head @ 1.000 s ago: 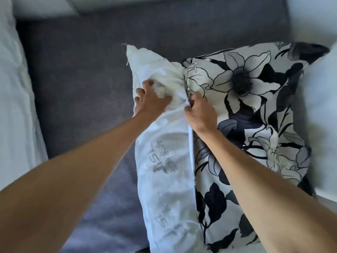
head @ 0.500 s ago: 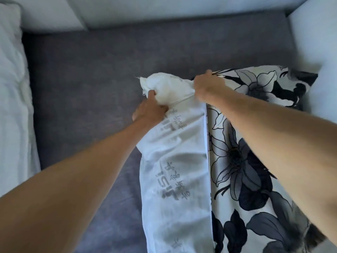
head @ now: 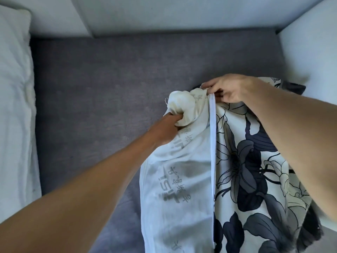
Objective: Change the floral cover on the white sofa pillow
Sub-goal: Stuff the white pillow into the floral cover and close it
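The left hand (head: pixel 165 131) is closed in a fist around the bunched far corner of the white sofa pillow (head: pixel 178 179); the gathered fabric bulges out just beyond the knuckles. The pillow's exposed body, printed with faint grey characters, runs from that hand back toward the person and lies on the grey sofa seat (head: pixel 113 92).

The right hand (head: pixel 230 89) pinches the far end of the floral cover (head: pixel 255 170) at its opening, thumb and forefinger closed on the fabric edge; the remaining fingers curl beneath, and how much cloth they hold cannot be made out. This hand sits just beyond and to the right of the left hand, close to it but not touching.

A white zipper band (head: pixel 212 143) runs from directly under the right hand's fingertips back toward the person, marking the line where pillow meets cover. The cover lies to the right of that band, under the right forearm, with the pillow partly drawn out of it on the left-hand side.

A white cushion (head: pixel 14 106) lies well to the left of the left arm. A pale armrest (head: pixel 310 48) stands beyond the right hand.
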